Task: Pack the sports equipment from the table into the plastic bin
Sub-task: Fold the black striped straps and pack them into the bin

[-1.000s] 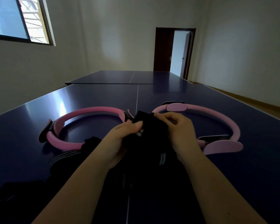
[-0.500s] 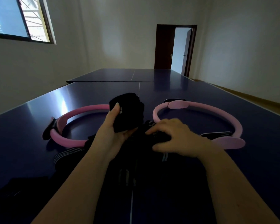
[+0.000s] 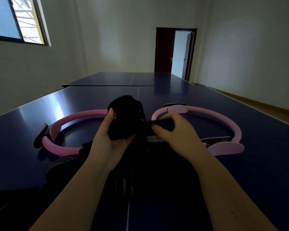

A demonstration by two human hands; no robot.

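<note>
My left hand (image 3: 108, 140) holds a rolled black fabric piece (image 3: 123, 117) up above the table, thumb along its left side. My right hand (image 3: 175, 130) grips a second dark strap-like piece (image 3: 162, 123) with a pale stripe just below it. Both pieces rise from a heap of black, striped fabric items (image 3: 128, 172) lying near the table's front. Two pink exercise rings lie flat behind the heap: one on the left (image 3: 63, 124), one on the right (image 3: 223, 120), each with padded handles. No plastic bin shows in this view.
The dark blue table (image 3: 265, 164) stretches far ahead, with a white centre line. A dark shape (image 3: 10, 197) sits at the near left corner. A window is upper left and an open door (image 3: 180, 52) is at the back right.
My left hand lifted the rolled black piece away from the heap. My right hand dropped to the heap and closed round another dark piece. The view rose slightly.
</note>
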